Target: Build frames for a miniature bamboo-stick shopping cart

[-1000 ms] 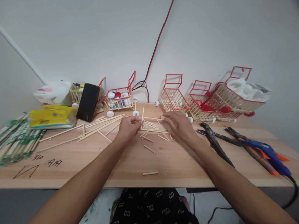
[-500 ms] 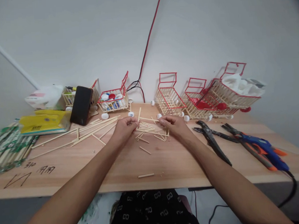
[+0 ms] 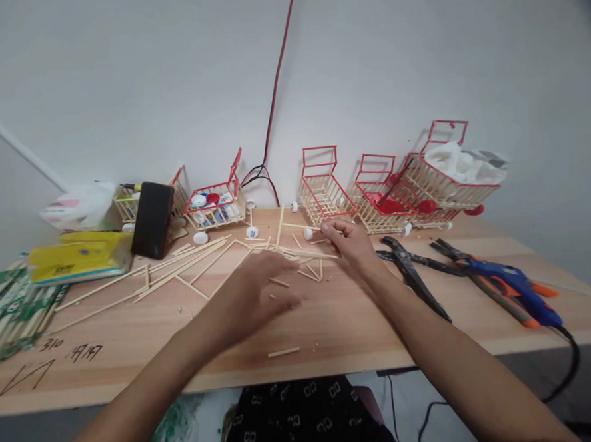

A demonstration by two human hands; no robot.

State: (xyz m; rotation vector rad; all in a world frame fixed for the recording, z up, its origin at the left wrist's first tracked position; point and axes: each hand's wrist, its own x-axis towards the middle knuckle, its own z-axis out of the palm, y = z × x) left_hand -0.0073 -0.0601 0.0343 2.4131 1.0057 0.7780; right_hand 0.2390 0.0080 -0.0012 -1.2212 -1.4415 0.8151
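"Pinching something, is it, that right hand (image 3: 354, 247)?"

"Yes, the thumb and forefinger are closed on one end of a thin stick (image 3: 300, 227), on the near side of the middle cart (image 3: 327, 196)."

"And where does the rest of the stick lie from those fingertips?"

"It runs off to their left, reaching another stick (image 3: 280, 225) that stands up left of the cart. I can't tell if the two are joined. A lower stick (image 3: 307, 253) slants from that one's foot toward the right hand, nearer than the cart; whether the fingers touch it, I can't tell."

"What about the left hand (image 3: 250, 294)?"

"Fingers spread, thumb well apart from them. It's blurred, over the table (image 3: 342, 331), left of the cart and nearer than it, away from the pinched stick."

"Anything else around?"

"A bunch of long sticks (image 3: 188, 263) lies left of the cart, with a phone (image 3: 151, 220) propped up beyond them, farther left. Black pliers (image 3: 416, 277) are to the cart's right and nearer, and a blue glue gun (image 3: 517, 287) is farther right."
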